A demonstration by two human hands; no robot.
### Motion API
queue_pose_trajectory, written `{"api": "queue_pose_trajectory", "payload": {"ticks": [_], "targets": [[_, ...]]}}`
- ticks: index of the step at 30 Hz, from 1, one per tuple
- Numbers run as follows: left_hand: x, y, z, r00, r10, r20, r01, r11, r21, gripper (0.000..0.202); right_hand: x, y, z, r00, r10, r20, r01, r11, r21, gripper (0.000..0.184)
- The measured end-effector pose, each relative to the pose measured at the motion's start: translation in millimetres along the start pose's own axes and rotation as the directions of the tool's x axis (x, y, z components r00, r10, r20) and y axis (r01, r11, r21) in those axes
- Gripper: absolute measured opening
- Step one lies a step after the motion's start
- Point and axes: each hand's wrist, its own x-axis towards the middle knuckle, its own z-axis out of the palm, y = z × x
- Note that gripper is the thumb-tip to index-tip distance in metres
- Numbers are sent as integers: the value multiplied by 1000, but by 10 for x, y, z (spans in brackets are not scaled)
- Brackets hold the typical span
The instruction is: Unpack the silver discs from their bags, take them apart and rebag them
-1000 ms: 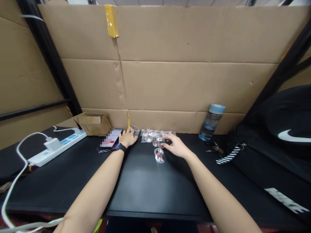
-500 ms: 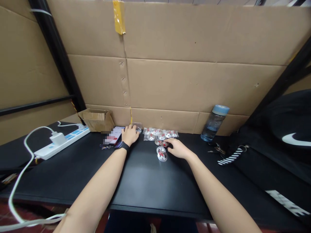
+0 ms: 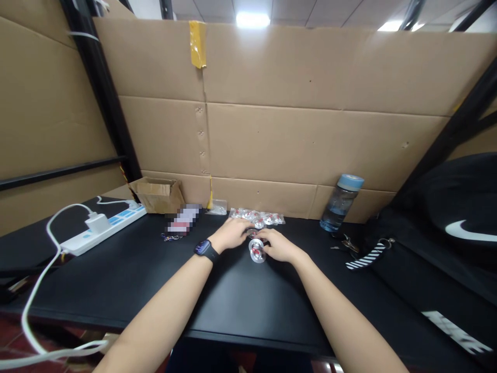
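Note:
Between my two hands lies a small round disc (image 3: 252,234) with a dark, shiny face, partly covered by fingers. My left hand (image 3: 235,233), with a black watch on its wrist, has closed fingers at its left side. From the right, my right hand (image 3: 278,245) curls its fingers onto it, thumb low. Just nearer to me, two overlapping silver discs (image 3: 257,255) with red marks lie on the black table (image 3: 248,300), close to the right thumb. Behind the hands is a row of similar discs in clear wrapping (image 3: 267,218), partly hidden.
An empty clear bag (image 3: 217,207) and a blurred-out phone (image 3: 186,217) lie left, near an open cardboard box (image 3: 157,196) and a white power strip (image 3: 103,230). At right stand a water bottle (image 3: 341,203), keys (image 3: 349,244) and a black bag (image 3: 438,217). Cardboard (image 3: 264,145) walls the back.
My left hand has moved right, away from the clear bag and phone, to the discs beside my right hand. My right hand stays at the discs. The view has tilted up slightly.

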Motion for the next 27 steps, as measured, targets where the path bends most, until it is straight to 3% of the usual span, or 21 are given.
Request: {"api": "queue_pose_trajectory", "payload": {"ticks": [5, 12, 17, 20, 22, 24, 27], "targets": [[2, 223, 112, 991, 76, 108, -74, 997, -21, 32, -41, 11, -112, 998, -54, 31, 52, 998, 43, 37], [3, 54, -7, 982, -27, 186, 39, 997, -61, 22, -89, 48, -256, 1000, 27, -1, -27, 998, 55, 27], [-6, -28, -81, 978, -44, 202, 80, 982, -171, 19, -125, 48, -424, 988, 108, -107, -99, 992, 84, 18], [-16, -84, -130, 971, -43, 235, 111, 952, -286, 20, -140, 50, -498, 975, 185, -122, -145, 949, 280, 17], [-26, -143, -152, 956, -9, 293, 130, 910, -395, 31, -144, 44, -503, 978, 203, -45, -161, 873, 460, 23], [-38, -212, -146, 967, -14, 255, 130, 887, -443, 44, -139, 34, -460, 982, 178, 66, -184, 807, 562, 30], [-57, -301, -69, 988, -153, -20, 142, 953, -266, 53, -110, 38, -324, 970, 157, 188, -236, 802, 549, 30]]}}
